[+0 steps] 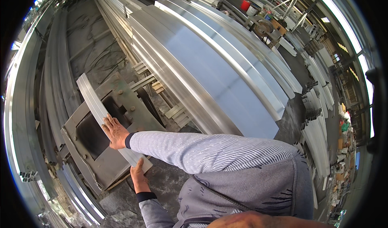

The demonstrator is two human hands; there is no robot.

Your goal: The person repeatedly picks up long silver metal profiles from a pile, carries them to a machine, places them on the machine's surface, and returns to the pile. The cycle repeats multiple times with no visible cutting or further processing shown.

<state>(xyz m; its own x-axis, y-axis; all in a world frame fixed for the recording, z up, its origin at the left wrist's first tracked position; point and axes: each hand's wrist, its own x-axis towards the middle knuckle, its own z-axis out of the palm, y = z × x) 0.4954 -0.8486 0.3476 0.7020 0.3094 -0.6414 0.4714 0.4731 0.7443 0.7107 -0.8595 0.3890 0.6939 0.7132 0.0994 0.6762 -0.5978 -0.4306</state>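
A long silver metal profile (93, 99) lies across a grey machine table (139, 116), over a dark opening (91, 133) in its top. My right hand (116, 134) reaches over from the right and bears down on the profile near its middle, fingers curled over its far edge. At the near end my left hand (139, 177) grips the profile, its thumb on top and its other fingers hidden underneath. Bolt heads show around the opening.
Long shiny metal profiles (210, 86), some with a bluish sheen, are stacked to the right of the machine. More long profiles (54, 78) run along the left. Cables (103, 60) lie on the dusty floor beyond. A red bucket (245, 5) stands far off.
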